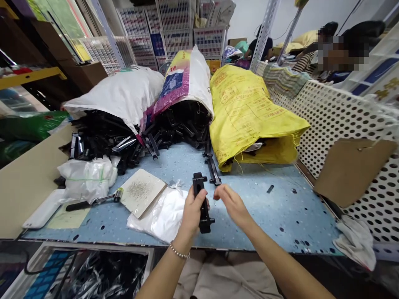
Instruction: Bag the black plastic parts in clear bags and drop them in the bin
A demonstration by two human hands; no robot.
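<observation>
My left hand (193,209) is wrapped round a long black plastic part (204,214) with short side pegs, held upright above the front of the blue table. To its right, my right hand (230,203) is apart from the part, thumb and fingertips pinched together; whatever they hold, if anything, is too small to make out. Just beyond the fingertips lies a second black plastic part (213,168). Left of my left hand are white plastic bags (165,211) and a square board (141,191) covered with tiny pale specks.
Black parts (183,128) spill from a white sack (124,89) and a printed sack (179,79). A yellow sack (249,112) lies at the right. A black-handled hammer (93,202) rests left. Below is a crate (151,259) of bagged parts. Other people sit behind a perforated panel (339,112).
</observation>
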